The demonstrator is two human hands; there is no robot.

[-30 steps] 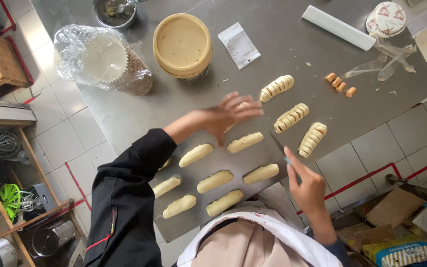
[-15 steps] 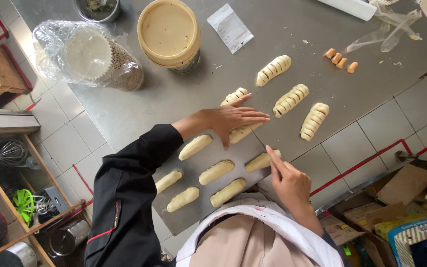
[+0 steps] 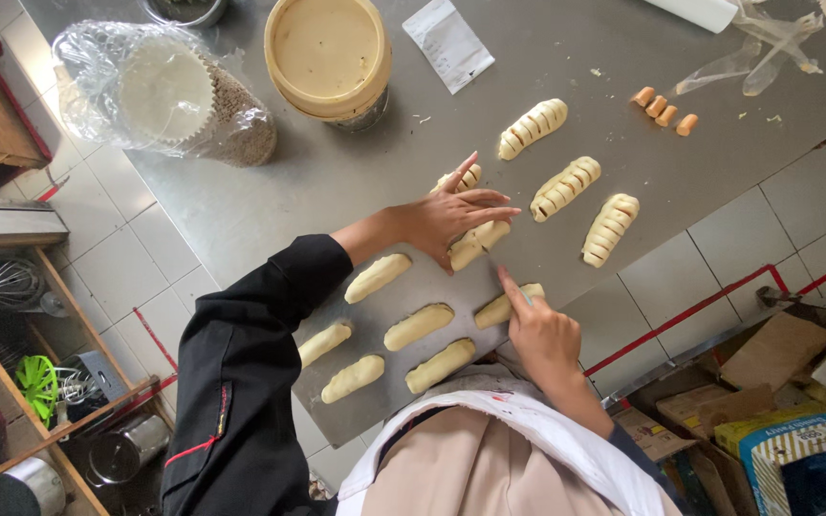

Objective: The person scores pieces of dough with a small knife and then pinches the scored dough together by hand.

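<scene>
My left hand, in a black sleeve, lies flat on a plain dough roll at the far corner of a grey baking tray. Its fingertips reach over a scored roll on the steel table. My right hand grips a thin blade, index finger stretched along it, the tip near that plain roll. The hand covers part of another roll. Several plain rolls lie in rows on the tray. Three scored rolls lie on the table beyond it.
A round tub with a beige lid and a plastic bag of paper cups stand at the far side. Small sausage pieces, a paper slip and crumpled plastic lie nearby. Shelves with tools are left, cardboard boxes right.
My left hand has settled flat onto the plain roll at the tray's corner. My right hand has brought the blade up toward that roll. The view has shifted slightly closer.
</scene>
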